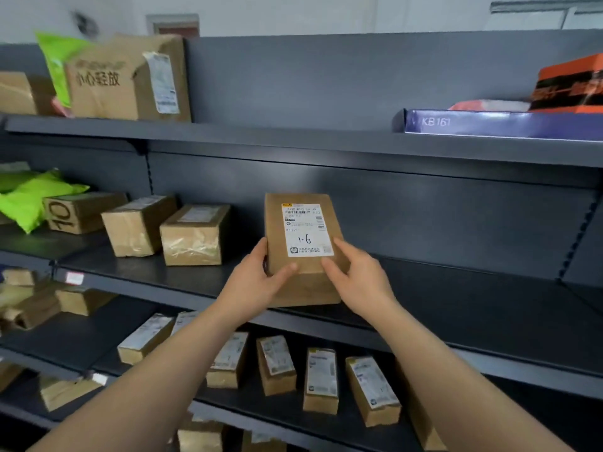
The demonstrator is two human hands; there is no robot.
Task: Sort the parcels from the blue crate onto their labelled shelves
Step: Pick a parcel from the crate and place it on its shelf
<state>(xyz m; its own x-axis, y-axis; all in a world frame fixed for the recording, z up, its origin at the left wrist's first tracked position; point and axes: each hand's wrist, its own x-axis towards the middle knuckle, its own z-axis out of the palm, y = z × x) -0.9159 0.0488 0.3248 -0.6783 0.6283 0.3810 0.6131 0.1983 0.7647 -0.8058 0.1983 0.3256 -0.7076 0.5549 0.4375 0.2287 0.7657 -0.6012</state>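
Note:
A brown cardboard parcel (pixel 301 223) with a white label marked "1-6" lies on the front part of the middle dark grey shelf (pixel 456 288), label up. My left hand (pixel 257 282) grips its near left edge, thumb on top. On the near right edge my right hand (pixel 355 275) holds it the same way, fingers laid across the top. The blue crate is out of view.
Two taped brown boxes (pixel 169 230) and a box marked "10" (pixel 75 212) sit left on the same shelf, beside green mailers (pixel 29 197). The shelf below carries several small labelled boxes (pixel 319 380). The top shelf holds a large carton (pixel 127 79) and a blue "KB 161" box (pixel 502 123).

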